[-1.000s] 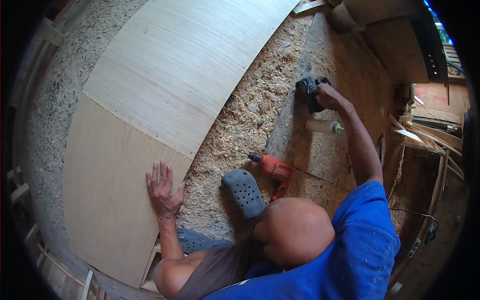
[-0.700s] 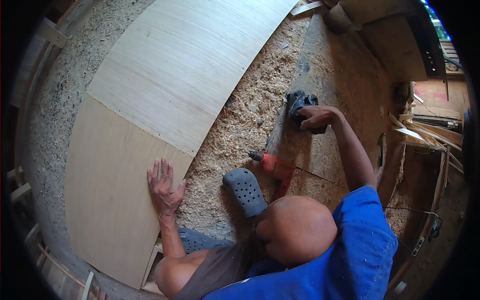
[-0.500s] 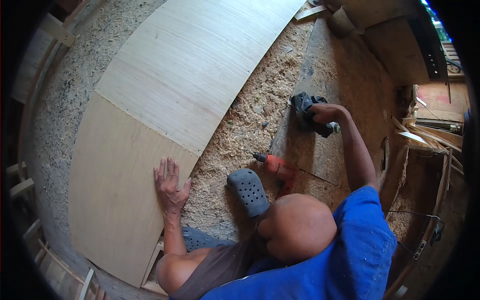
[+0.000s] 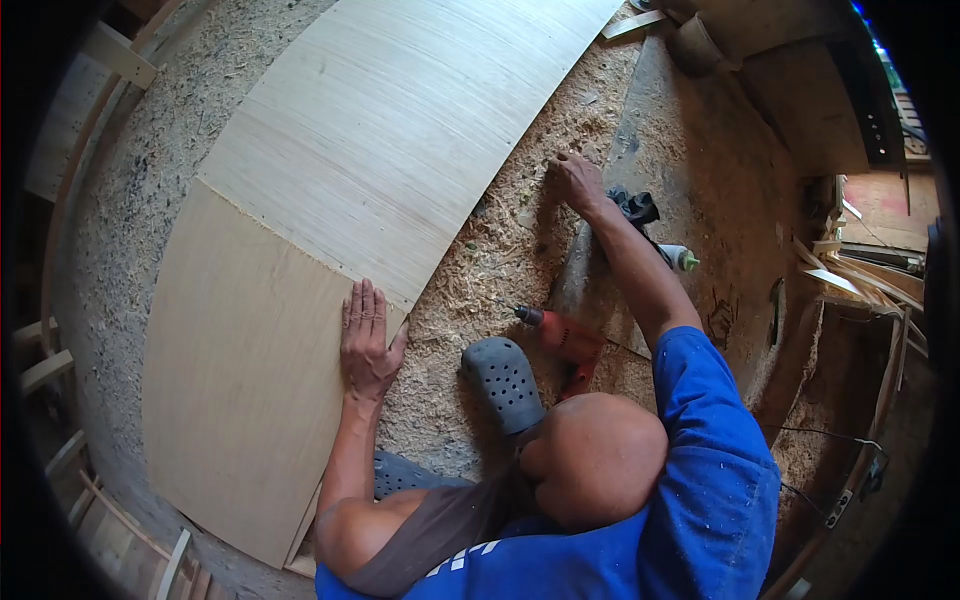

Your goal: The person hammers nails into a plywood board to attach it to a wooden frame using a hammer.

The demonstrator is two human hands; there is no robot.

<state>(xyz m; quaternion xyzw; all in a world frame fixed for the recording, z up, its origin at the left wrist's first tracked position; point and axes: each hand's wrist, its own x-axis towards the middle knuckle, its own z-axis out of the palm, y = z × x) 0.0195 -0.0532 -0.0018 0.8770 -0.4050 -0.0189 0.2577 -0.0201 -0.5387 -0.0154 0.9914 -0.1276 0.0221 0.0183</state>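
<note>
My left hand lies flat with outstretched fingers on the light plywood panel, just below its seam with the paler upper panel. My right hand is over the wood shavings, off the right edge of the upper panel. Its fingers are curled together, and whatever they may hold is too small to make out. Beside my right forearm is a crumpled black plastic bag, partly covered by the arm. A pale tube with a greenish tip lies close to it.
A red power drill lies on the ground before my bare knee. I wear grey perforated clogs. Thin wood strips are piled at the right, near a dark cable. A bucket-like container stands at the top right.
My right hand has left the black plastic bag and moved up and left over the shavings. My left hand has slid slightly up and right along the panel towards the seam.
</note>
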